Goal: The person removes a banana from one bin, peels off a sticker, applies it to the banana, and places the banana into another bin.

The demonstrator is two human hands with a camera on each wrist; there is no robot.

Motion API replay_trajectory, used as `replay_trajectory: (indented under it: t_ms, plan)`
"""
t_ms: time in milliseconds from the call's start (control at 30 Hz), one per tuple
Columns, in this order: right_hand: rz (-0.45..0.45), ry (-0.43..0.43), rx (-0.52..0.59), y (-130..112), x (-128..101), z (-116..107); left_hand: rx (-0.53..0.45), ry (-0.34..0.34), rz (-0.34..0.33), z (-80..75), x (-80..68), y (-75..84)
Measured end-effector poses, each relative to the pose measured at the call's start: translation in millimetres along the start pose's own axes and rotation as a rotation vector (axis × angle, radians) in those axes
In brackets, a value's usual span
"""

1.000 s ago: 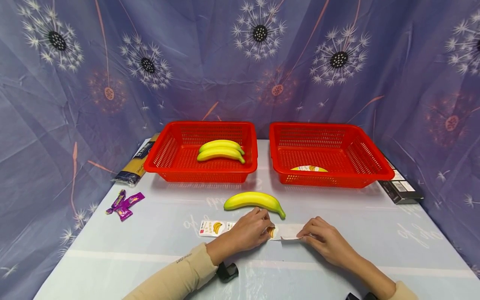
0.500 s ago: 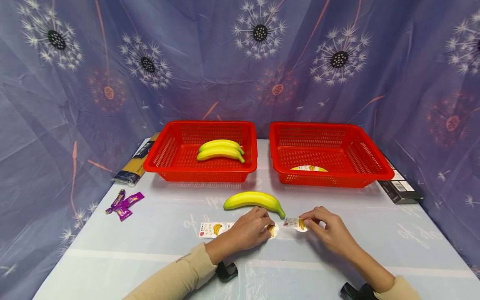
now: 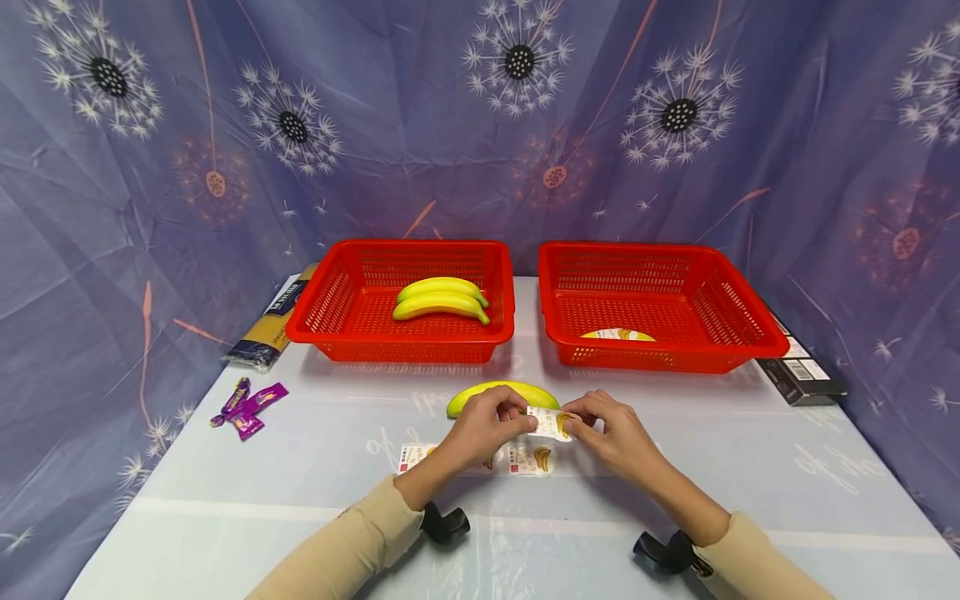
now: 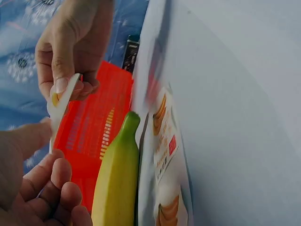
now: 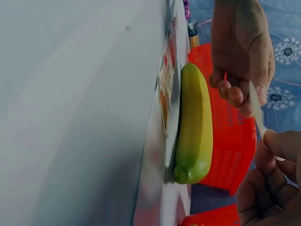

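Observation:
Both hands hold a small white banana-print sticker [image 3: 551, 422] just above the table. My left hand [image 3: 525, 419] pinches its left edge and my right hand [image 3: 581, 421] pinches its right edge. In the left wrist view the sticker [image 4: 61, 108] hangs from the right hand's fingertips [image 4: 61, 84]. A loose yellow-green banana [image 3: 502, 390] lies right behind the hands, partly hidden by them. The sticker sheet [image 3: 525, 458] lies flat on the table under the hands. The right wrist view shows the banana [image 5: 194, 127] beside the sheet [image 5: 167, 89].
Two red baskets stand at the back: the left one [image 3: 330, 308] holds two bananas [image 3: 441, 300], the right one [image 3: 735, 321] holds a labelled banana [image 3: 618, 336]. Purple candy wrappers [image 3: 247, 408] and a pasta packet [image 3: 273, 329] lie at the left, and a black box [image 3: 798, 375] at the right.
The right hand peeled a sticker off the sheet and lifted it leftward. The left hand left the sheet and rose to meet it in front of the banana.

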State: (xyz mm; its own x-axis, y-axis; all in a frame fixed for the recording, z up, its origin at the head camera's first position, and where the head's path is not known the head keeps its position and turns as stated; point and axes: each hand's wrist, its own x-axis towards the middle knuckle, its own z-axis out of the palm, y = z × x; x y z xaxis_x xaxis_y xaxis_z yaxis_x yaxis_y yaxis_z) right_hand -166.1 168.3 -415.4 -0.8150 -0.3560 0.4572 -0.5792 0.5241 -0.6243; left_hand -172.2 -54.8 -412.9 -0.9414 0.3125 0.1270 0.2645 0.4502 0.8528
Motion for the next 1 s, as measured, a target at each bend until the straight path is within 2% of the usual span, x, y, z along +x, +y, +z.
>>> replay_trajectory:
  t_ms: [100,200,367,533,833,1000]
  plan:
    - [0.049,-0.025,0.028,-1.2,8.9,5.7,-0.063,0.018,-0.046,-5.2,1.6,-3.2]
    - [0.147,-0.076,0.053,-2.1,20.0,12.1,-0.069,0.051,-0.061,-10.9,4.8,-5.5]
    - [0.281,-0.126,0.015,0.2,40.4,24.6,0.031,0.108,-0.083,-24.1,16.1,-8.8]
    - [0.297,-0.149,-0.088,4.0,57.5,34.0,0.165,0.120,-0.091,-35.3,30.2,-14.7]
    - [0.275,-0.233,-0.211,6.1,75.0,42.9,0.200,0.080,-0.173,-40.3,39.2,-22.2]
    - [0.228,-0.226,-0.280,4.4,76.7,47.1,0.256,0.069,-0.183,-38.7,41.8,-26.0]
